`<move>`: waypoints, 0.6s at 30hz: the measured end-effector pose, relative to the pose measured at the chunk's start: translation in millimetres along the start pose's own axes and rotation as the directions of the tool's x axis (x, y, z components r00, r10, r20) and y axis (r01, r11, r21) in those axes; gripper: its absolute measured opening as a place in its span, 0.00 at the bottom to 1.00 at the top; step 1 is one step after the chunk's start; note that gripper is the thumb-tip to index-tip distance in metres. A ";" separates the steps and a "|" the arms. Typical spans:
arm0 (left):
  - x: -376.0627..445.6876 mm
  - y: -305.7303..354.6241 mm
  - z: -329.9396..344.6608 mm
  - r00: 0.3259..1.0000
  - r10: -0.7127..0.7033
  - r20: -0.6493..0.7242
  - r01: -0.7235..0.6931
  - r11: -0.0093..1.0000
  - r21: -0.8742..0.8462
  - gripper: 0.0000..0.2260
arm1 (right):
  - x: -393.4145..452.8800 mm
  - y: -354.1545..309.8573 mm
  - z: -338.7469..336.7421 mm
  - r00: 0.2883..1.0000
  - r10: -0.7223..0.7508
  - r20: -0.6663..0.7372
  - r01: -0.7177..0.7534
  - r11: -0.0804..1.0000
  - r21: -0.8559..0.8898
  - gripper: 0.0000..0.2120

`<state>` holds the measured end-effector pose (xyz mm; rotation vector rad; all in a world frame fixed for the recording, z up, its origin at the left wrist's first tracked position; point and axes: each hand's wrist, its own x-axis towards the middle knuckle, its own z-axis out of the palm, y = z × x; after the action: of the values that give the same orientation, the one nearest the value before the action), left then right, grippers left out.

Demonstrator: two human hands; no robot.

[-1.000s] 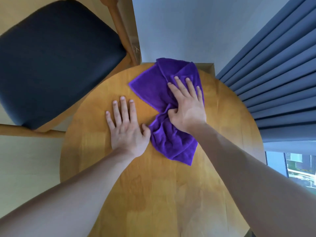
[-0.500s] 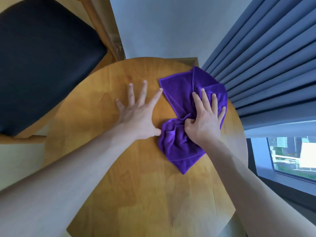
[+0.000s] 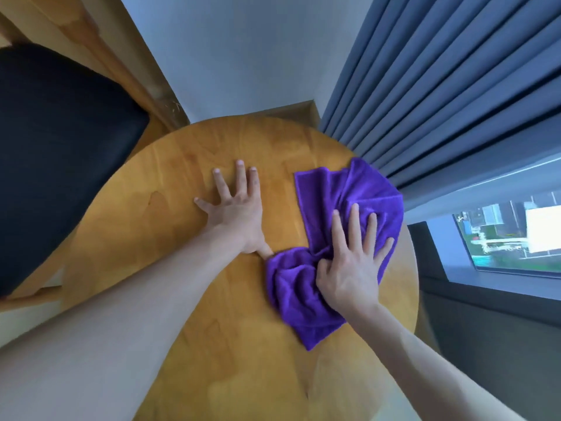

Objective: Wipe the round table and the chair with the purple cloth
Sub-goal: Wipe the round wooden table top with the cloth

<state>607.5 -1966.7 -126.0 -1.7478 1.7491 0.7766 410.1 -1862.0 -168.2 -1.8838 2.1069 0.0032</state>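
Soft daylight, wide-angle edge distortion

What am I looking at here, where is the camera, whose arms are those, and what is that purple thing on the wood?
The camera sits on a person's head and looks down, so the two bare arms are the wearer's own; its wide lens bends the room's edges. The left hand lies flat on the round wooden table, fingers spread. The right hand presses the crumpled purple cloth against the tabletop near the right edge, fingers straight and the thumb tucked into a fold. The chair, with a dark seat, stands at left. Blue curtains and a window are at right.
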 end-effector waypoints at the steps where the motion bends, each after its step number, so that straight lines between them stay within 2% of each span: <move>1: 0.6 -0.9 -0.1 1.000 0.006 -0.009 -0.006 1.000 0.006 0.78 | 2.3 5.5 -0.9 0.991 -0.130 0.042 0.132 0.990 -0.049 0.43; 2: 1.2 -1.9 -0.3 1.000 0.013 -0.016 -0.013 1.000 0.008 0.78 | 12.2 11.1 -3.2 0.957 -0.277 0.081 0.284 0.955 -0.090 0.43; 4: 0.9 -1.9 -0.6 1.000 0.021 -0.011 -0.021 1.000 0.018 0.76 | 45.7 19.1 -12.9 0.830 -0.539 0.141 0.554 0.824 -0.116 0.43; 5: 1.1 -1.7 -0.4 1.000 0.023 -0.007 -0.023 0.999 0.024 0.75 | 64.4 19.8 -18.7 0.779 -0.606 0.159 0.624 0.775 -0.103 0.43; 6: 1.1 -1.6 0.4 1.000 0.023 -0.007 -0.023 0.999 0.024 0.75 | 80.1 18.3 -23.5 0.767 -0.623 0.154 0.639 0.765 -0.087 0.42; 7: 0.9 -1.7 1.0 1.000 0.024 -0.010 -0.024 1.000 0.017 0.74 | 92.0 14.7 -26.6 0.801 -0.588 0.115 0.597 0.799 -0.072 0.41; 8: 0.7 -1.6 1.5 0.999 0.028 -0.016 -0.028 1.000 0.008 0.75 | 98.3 9.8 -27.3 0.871 -0.489 0.044 0.490 0.870 -0.054 0.40; 9: 0.1 -1.1 2.2 0.999 0.032 -0.020 -0.032 0.999 0.002 0.75 | 99.2 3.6 -25.4 0.944 -0.327 -0.044 0.326 0.945 -0.022 0.39; 10: -0.8 -0.6 2.6 0.999 0.035 -0.019 -0.035 0.999 0.000 0.76 | 96.2 -4.3 -21.8 0.985 -0.121 -0.126 0.127 0.991 0.035 0.38; 11: -1.6 -0.1 2.9 0.999 0.036 -0.014 -0.036 0.999 0.003 0.76 | 89.5 -14.2 -16.4 0.979 0.095 -0.179 -0.076 0.991 0.109 0.37; 12: -2.0 0.1 3.6 0.999 0.034 -0.010 -0.034 0.999 0.010 0.76 | 79.2 -25.6 -10.5 0.943 0.268 -0.194 -0.235 0.956 0.177 0.37; 13: -2.1 0.4 4.0 0.999 0.036 -0.012 -0.036 0.999 0.020 0.75 | 66.8 -36.1 -4.8 0.912 0.363 -0.193 -0.322 0.923 0.213 0.37; 14: -2.7 0.5 3.8 0.998 0.051 -0.025 -0.050 0.998 0.038 0.73 | 52.6 -44.1 0.6 0.906 0.379 -0.189 -0.337 0.916 0.218 0.38; 15: -3.8 1.0 4.1 0.995 0.088 -0.050 -0.085 0.994 0.064 0.69 | 37.3 -48.7 5.5 0.927 0.331 -0.177 -0.296 0.934 0.199 0.38; 18: -7.1 6.3 6.0 0.953 0.282 -0.107 -0.263 0.951 0.164 0.57 | -1.9 -33.2 9.7 0.997 -0.017 -0.073 0.022 0.997 0.070 0.41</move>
<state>601.2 -1957.5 -124.8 -1.5055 2.1116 0.6354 444.7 -1862.6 -170.2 -1.8896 2.1067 -0.1435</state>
